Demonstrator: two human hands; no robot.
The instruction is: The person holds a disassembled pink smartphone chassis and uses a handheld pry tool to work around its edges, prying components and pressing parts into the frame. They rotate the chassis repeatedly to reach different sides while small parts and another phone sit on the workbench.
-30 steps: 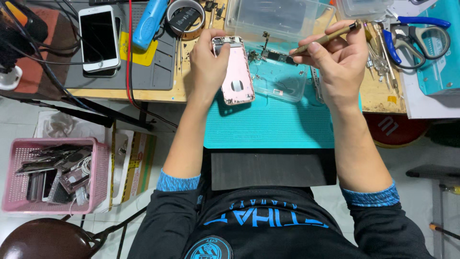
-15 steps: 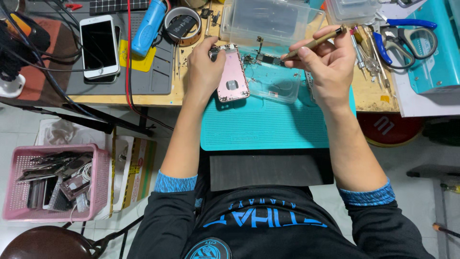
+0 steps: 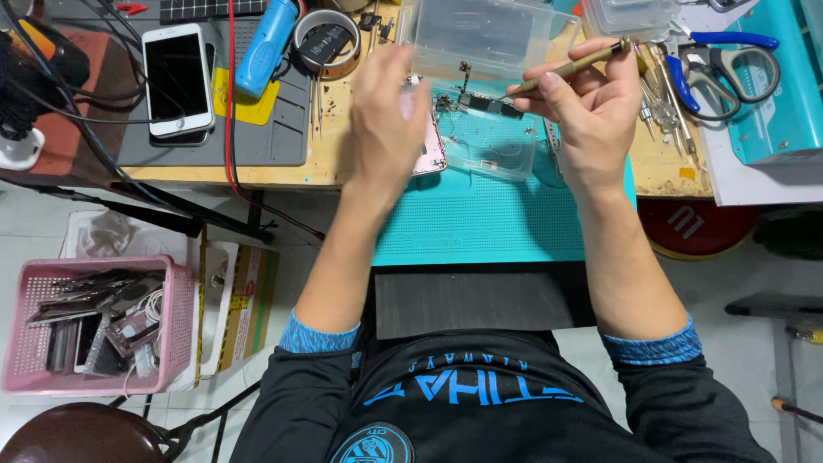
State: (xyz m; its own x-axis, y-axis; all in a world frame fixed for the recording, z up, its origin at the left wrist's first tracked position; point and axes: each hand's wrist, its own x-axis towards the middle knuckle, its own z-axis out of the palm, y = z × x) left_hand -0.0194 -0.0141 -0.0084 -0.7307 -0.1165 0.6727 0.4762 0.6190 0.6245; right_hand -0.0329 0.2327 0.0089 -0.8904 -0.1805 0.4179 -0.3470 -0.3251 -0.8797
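Gripping brass screwdriver (image 3: 573, 67) between right hand (image 3: 591, 111) fingers; left hand (image 3: 386, 129) over pink phone (image 3: 431, 154).

Layout of the repair surface (image 3: 343, 167), seen from above

A phone shell (image 3: 429, 154) lay on the mat (image 3: 480, 223) at the surface's near edge, under the left hand (image 3: 386, 129); a clear tray (image 3: 489, 141) sat just right of it, below the right hand (image 3: 591, 107) and its screwdriver (image 3: 570, 67). A white phone (image 3: 176, 77) lay far left, scissors (image 3: 716, 64) far right, and a basket (image 3: 94, 321) stood on the floor at lower left.
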